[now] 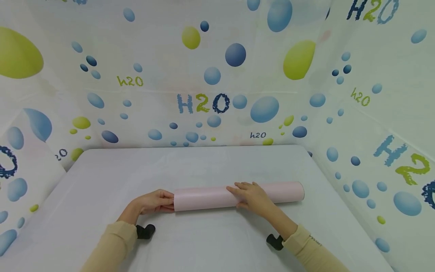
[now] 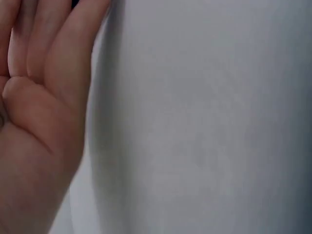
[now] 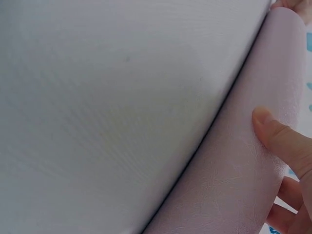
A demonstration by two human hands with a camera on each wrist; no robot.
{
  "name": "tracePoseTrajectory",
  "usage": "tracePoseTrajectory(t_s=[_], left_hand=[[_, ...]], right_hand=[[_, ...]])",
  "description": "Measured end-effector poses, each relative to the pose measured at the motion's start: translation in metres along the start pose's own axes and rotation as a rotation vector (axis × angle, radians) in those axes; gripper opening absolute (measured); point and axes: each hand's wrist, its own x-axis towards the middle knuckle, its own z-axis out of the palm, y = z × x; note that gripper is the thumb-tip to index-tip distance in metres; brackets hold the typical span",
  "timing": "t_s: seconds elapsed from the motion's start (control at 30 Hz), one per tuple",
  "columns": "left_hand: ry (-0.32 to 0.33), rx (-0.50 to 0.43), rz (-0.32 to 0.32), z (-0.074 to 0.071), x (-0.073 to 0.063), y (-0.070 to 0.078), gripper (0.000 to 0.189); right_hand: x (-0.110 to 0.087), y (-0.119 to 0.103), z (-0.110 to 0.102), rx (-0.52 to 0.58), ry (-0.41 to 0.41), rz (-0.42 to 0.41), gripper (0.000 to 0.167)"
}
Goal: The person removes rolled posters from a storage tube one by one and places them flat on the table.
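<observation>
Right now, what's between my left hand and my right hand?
In the head view, just a stretch of the pink roll lies between your left hand and your right hand.

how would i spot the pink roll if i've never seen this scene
Start with the white table before the bubble-patterned backdrop. A pink roll lies across it, with the left hand at one end and the right hand over its middle. It alone is a long, pink cylinder.
</observation>
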Motion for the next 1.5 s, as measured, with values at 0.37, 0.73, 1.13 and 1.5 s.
tracePoseTrajectory(t_s=[0.37,0.73,1.13,1.5], left_hand=[[0.016,0.024,-0.006,0.002,0.005,0.002,0.028],[0.038,0.064,0.000,0.005,0.004,0.005,0.029],[0.256,0.239,-0.025,0.005,0.002,0.007,0.039],[0.656,0.895,0.095,0.017,0.013,0.015,0.014]], right_hand=[[0.000,0.000,-0.001,0.001,-0.003,0.002,0.069],[-0.001,0.003,0.002,0.004,0.026,-0.001,0.070],[-0.001,0.002,0.002,-0.005,0.008,0.002,0.071],[-0.001,0.000,0.003,-0.007,0.000,0.004,0.070]])
